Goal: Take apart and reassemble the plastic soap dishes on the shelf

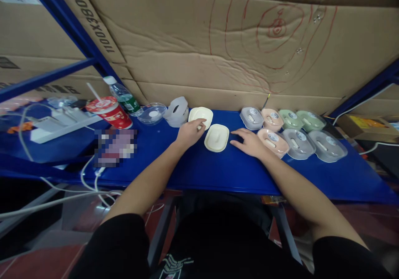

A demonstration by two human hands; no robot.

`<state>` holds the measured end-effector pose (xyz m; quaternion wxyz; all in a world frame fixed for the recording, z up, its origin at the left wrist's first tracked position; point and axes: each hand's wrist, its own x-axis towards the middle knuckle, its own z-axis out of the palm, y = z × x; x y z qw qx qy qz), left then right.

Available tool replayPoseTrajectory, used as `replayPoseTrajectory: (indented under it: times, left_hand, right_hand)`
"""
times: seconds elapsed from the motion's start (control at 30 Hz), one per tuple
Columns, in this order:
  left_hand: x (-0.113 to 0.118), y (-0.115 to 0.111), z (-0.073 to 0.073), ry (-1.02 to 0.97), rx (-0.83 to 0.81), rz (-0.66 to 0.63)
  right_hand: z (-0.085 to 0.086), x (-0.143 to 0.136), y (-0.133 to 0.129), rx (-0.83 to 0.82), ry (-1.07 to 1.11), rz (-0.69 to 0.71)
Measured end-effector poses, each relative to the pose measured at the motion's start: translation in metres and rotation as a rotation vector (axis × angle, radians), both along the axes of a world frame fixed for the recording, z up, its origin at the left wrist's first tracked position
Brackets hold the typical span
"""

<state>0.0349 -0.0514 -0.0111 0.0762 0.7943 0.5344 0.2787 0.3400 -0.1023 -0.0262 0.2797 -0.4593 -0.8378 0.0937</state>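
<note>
**At the front dish, little room for a slip**

Between the two hands lies the front dish, on the blue table. The right hand is to the right of it, not touching, with thumb and fingers apart and nothing held. The left hand is behind and to the left, with bent fingers over the rear dish; whether they pinch its rim, I cannot tell.

These two dishes are very near each other, so a low sideways pull could make the rims knock. The table looks smooth and a little shiny, so a light push may, I think, make the front dish slide. To its right, the wrist is close to a pink box, and a careless elbow could disturb it.

Both dishes are cream, matt, rounded square, and the front one has a raised bar in the middle. To its left are a cloudy grey stack and a clear round lid, which look thin and easy to dent.
</note>
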Motion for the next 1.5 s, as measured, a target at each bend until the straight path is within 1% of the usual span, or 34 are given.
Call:
replayPoseTrajectory:
  times: [0.07, 0.1, 0.13, 0.23, 0.3, 0.43, 0.5, 0.6, 0.63, 0.7, 0.8, 0.87, 0.93, 0.97, 1.0, 1.07, 1.13, 1.2, 1.23, 1.3, 1.37, 1.43, 1.5]
  left_hand:
    - [0.003, -0.005, 0.003, 0.02, -0.031, -0.033]
    - [0.005, -0.008, 0.004, 0.044, -0.058, -0.069]
    - [0.007, -0.011, 0.005, 0.075, -0.087, -0.116]
    - [0.013, -0.018, 0.004, 0.13, -0.136, -0.253]
    - [0.015, -0.018, 0.0, 0.082, -0.15, -0.318]
    - [0.018, -0.014, -0.007, -0.15, -0.178, -0.376]
    - [0.02, -0.016, -0.006, -0.26, -0.131, -0.358]
    - [0.021, -0.025, 0.003, -0.345, 0.015, -0.353]
    - [0.021, -0.03, 0.007, -0.346, 0.066, -0.377]
    - [0.021, -0.037, 0.014, -0.324, 0.13, -0.47]
    - [0.02, -0.041, 0.019, -0.263, 0.112, -0.591]
    - [0.019, -0.039, 0.018, -0.202, 0.079, -0.602]
    - [0.017, -0.034, 0.018, -0.147, 0.085, -0.556]
    - [0.014, -0.031, 0.019, -0.127, 0.104, -0.507]
    - [0.009, -0.028, 0.021, -0.112, 0.133, -0.432]
    - [-0.005, -0.02, 0.027, -0.094, 0.195, -0.213]
    - [-0.025, -0.011, 0.032, -0.076, 0.218, 0.042]
    - [-0.047, -0.001, 0.035, -0.042, 0.169, 0.249]
    - [-0.057, 0.004, 0.035, -0.017, 0.12, 0.316]
    - [-0.071, 0.012, 0.033, 0.034, 0.017, 0.391]
    - [-0.076, 0.017, 0.03, 0.066, -0.049, 0.415]
    - [-0.075, 0.019, 0.029, 0.053, -0.057, 0.432]
    - [-0.073, 0.019, 0.029, 0.006, -0.023, 0.453]
  right_hand:
    - [-0.001, 0.004, 0.004, -0.013, 0.061, -0.102]
    - [-0.001, 0.005, 0.005, -0.013, 0.072, -0.121]
    - [-0.001, 0.004, 0.004, -0.006, 0.063, -0.108]
    - [-0.002, -0.003, 0.002, 0.04, -0.037, 0.015]
    - [-0.003, -0.008, 0.0, 0.05, -0.104, 0.063]
    - [-0.004, -0.012, -0.001, 0.007, -0.121, 0.071]
    - [-0.001, -0.015, -0.001, 0.008, -0.071, 0.028]
    - [0.004, -0.018, -0.003, 0.052, -0.02, -0.058]
    - [0.005, -0.017, -0.003, 0.064, -0.018, -0.066]
    - [0.007, -0.014, -0.003, 0.079, -0.026, -0.043]
    - [0.007, -0.004, -0.002, 0.091, -0.014, 0.019]
    - [0.008, 0.0, -0.003, 0.095, 0.004, 0.045]
    - [0.01, -0.001, -0.004, 0.084, 0.013, 0.059]
    - [0.011, -0.003, -0.006, 0.073, 0.008, 0.071]
    - [0.011, -0.006, -0.007, 0.061, -0.004, 0.09]
    - [0.01, -0.011, -0.009, 0.037, -0.043, 0.148]
    - [0.007, -0.014, -0.009, 0.011, -0.087, 0.202]
    - [0.003, -0.014, -0.007, -0.012, -0.112, 0.22]
    - [0.001, -0.012, -0.006, -0.02, -0.115, 0.215]
    - [-0.001, -0.009, -0.004, -0.03, -0.113, 0.191]
    - [-0.002, -0.005, -0.002, -0.039, -0.113, 0.164]
    - [-0.001, -0.004, -0.002, -0.045, -0.115, 0.145]
    - [0.0, -0.004, -0.003, -0.041, -0.115, 0.146]
